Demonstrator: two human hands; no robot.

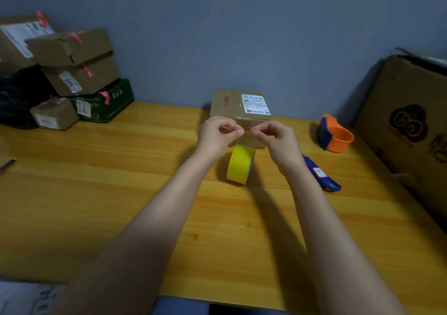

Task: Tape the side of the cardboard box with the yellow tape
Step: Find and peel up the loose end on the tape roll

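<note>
A small cardboard box [229,104] with a white label stands at the far side of the wooden table [121,174], against the wall. Just in front of it the yellow tape roll [240,165] stands on its edge on the table, touched by neither hand. My left hand [216,135] and my right hand [279,141] hover side by side before the box's near side, above the roll. Each pinches thumb to forefinger, and the fingertips of the two hands almost meet. I see nothing between the fingers. The hands hide part of the box's near side.
An orange and blue tape dispenser [336,134] sits to the right of the box. A blue utility knife [321,175] lies beside my right forearm. A large carton [408,126] leans at the right edge. Stacked parcels [75,72] and a black bag [17,96] fill the back left. A pen [7,164] lies far left.
</note>
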